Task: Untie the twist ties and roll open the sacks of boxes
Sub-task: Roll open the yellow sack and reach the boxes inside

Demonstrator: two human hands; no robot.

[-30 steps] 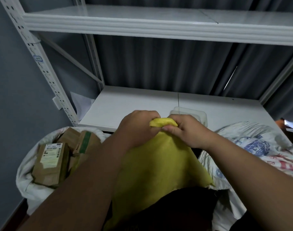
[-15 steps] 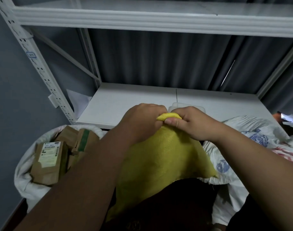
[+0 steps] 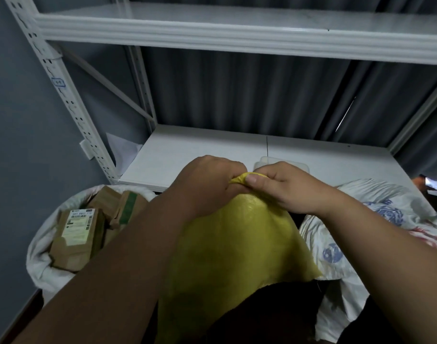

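A yellow woven sack (image 3: 237, 244) stands in front of me, its gathered neck pointing up. My left hand (image 3: 207, 182) and my right hand (image 3: 287, 187) both pinch that neck at the top, fingers closed on the bunched yellow fabric. The twist tie itself is hidden under my fingers. To the left, a white sack (image 3: 43, 266) lies rolled open, showing several brown cardboard boxes (image 3: 76, 234) with labels. On the right lies a white sack with blue and red print (image 3: 336, 244), partly behind my right forearm.
A white metal shelving unit stands ahead: a lower shelf (image 3: 187, 155) just beyond my hands and an upper shelf (image 3: 237, 33) overhead. A translucent plastic container (image 3: 282, 162) sits on the lower shelf. Dark curtains hang behind; a grey wall is on the left.
Both hands stay on the yellow sack's neck; my right thumb has shifted over the bunched tip. The view has tilted slightly.
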